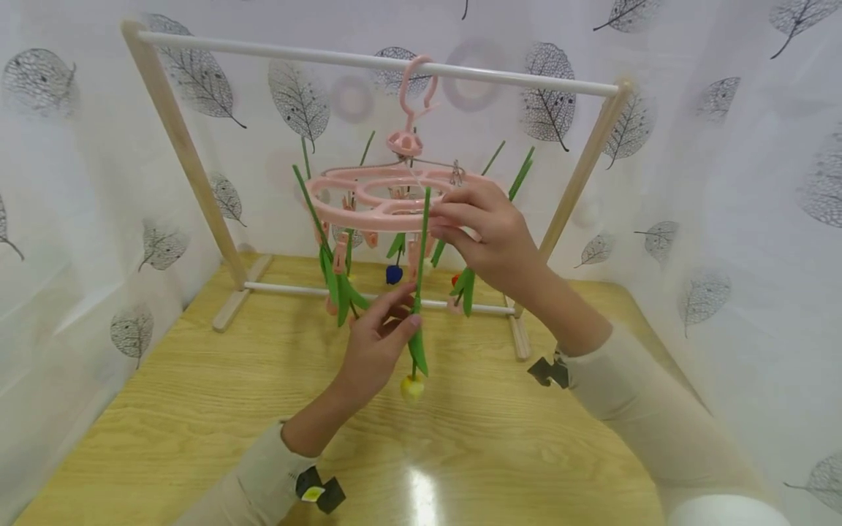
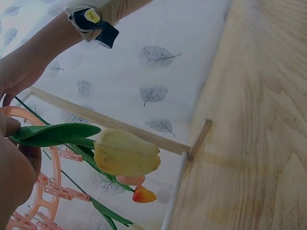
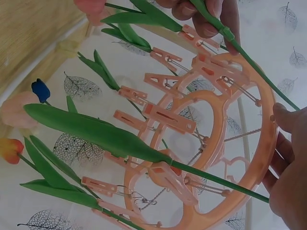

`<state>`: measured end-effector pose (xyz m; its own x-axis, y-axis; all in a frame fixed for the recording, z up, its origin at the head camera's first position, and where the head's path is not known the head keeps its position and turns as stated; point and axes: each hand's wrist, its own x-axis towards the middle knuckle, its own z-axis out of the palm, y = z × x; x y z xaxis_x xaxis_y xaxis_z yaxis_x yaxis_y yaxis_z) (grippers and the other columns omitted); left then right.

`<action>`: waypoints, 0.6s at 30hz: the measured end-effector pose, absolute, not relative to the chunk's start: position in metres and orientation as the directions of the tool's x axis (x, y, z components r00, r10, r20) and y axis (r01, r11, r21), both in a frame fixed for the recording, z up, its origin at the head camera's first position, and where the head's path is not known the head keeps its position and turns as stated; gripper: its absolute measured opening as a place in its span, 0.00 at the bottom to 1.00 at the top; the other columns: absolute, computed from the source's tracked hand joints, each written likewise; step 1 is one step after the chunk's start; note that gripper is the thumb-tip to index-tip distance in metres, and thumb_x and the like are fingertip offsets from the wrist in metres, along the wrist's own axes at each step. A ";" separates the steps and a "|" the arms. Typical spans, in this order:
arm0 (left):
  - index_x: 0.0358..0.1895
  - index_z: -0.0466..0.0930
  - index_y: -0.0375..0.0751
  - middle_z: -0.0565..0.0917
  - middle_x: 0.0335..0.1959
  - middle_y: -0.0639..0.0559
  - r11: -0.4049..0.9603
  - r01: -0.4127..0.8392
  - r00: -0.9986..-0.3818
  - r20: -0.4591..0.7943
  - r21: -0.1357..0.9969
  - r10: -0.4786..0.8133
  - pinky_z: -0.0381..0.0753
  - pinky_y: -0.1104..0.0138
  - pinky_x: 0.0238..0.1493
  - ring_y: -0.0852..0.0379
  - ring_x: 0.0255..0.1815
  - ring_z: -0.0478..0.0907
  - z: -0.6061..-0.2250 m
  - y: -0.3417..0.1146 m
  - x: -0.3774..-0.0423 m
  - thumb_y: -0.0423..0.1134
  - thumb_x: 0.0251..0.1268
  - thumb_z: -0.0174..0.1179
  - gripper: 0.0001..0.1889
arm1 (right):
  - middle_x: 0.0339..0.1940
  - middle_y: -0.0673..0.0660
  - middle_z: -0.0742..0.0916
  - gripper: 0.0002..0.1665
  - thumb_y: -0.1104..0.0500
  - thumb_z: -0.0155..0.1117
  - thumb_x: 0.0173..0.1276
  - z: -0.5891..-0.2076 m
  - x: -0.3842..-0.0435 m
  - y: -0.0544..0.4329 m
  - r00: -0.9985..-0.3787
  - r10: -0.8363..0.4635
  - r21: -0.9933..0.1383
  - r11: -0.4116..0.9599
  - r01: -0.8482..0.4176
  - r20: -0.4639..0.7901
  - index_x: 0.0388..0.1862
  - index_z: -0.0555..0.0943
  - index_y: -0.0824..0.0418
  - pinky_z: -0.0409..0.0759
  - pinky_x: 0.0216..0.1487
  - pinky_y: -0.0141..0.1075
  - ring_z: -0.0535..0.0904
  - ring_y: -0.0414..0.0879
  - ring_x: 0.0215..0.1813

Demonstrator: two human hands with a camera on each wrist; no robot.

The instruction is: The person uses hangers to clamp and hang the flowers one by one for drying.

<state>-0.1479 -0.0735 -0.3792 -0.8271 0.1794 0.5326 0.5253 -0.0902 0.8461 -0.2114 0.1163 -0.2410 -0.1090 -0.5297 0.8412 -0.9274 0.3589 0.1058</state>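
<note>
My left hand [image 1: 378, 347] pinches the green stem of a yellow artificial tulip [image 2: 127, 152] between thumb and fingers. The tulip hangs head down in front of a round pink clip hanger [image 1: 368, 219], its stem rising past the near rim. At that rim, on the right, my right hand [image 1: 490, 237] grips the ring, thumb on one side and fingers on the other, as the right wrist view shows. Small pink clothespins [image 3: 168, 120] dangle below the ring, several of them holding other tulips upside down by their stems.
The hanger's hook [image 1: 416, 84] hangs on the white rod [image 1: 316, 57] of a wooden stand, whose right post [image 1: 585, 175] is behind my right hand. A blue flower [image 1: 394, 275] and a red-orange tulip [image 3: 11, 151] hang at the back. Below lies the wood-grain table [image 1: 500, 424].
</note>
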 end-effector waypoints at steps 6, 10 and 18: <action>0.70 0.72 0.41 0.76 0.56 0.42 -0.114 0.521 -0.826 0.533 0.846 0.181 0.81 0.72 0.49 0.52 0.50 0.75 -0.379 -0.074 -0.149 0.30 0.73 0.58 0.24 | 0.41 0.62 0.86 0.11 0.64 0.72 0.65 -0.242 -0.209 0.112 -0.108 -0.539 0.135 0.391 -0.910 0.835 0.44 0.88 0.69 0.74 0.64 0.47 0.80 0.56 0.49; 0.70 0.72 0.40 0.76 0.56 0.42 -0.127 0.516 -0.828 0.531 0.847 0.179 0.81 0.73 0.48 0.52 0.50 0.75 -0.379 -0.075 -0.149 0.30 0.74 0.58 0.23 | 0.41 0.62 0.86 0.12 0.64 0.73 0.64 -0.244 -0.209 0.111 -0.103 -0.527 0.135 0.395 -0.909 0.843 0.44 0.88 0.70 0.74 0.65 0.49 0.80 0.57 0.51; 0.70 0.72 0.41 0.76 0.55 0.41 -0.128 0.520 -0.826 0.535 0.845 0.174 0.81 0.72 0.48 0.51 0.49 0.76 -0.379 -0.078 -0.150 0.30 0.74 0.57 0.23 | 0.38 0.61 0.87 0.12 0.68 0.76 0.58 -0.248 -0.205 0.108 -0.083 -0.468 0.129 0.402 -0.906 0.880 0.41 0.89 0.69 0.68 0.74 0.49 0.82 0.56 0.47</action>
<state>-0.1498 -0.0775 -0.3794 -0.8264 0.1744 0.5353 0.5201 -0.1278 0.8445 -0.2047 0.1083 -0.2480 -0.0825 -0.4675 0.8801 -0.9064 0.4023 0.1288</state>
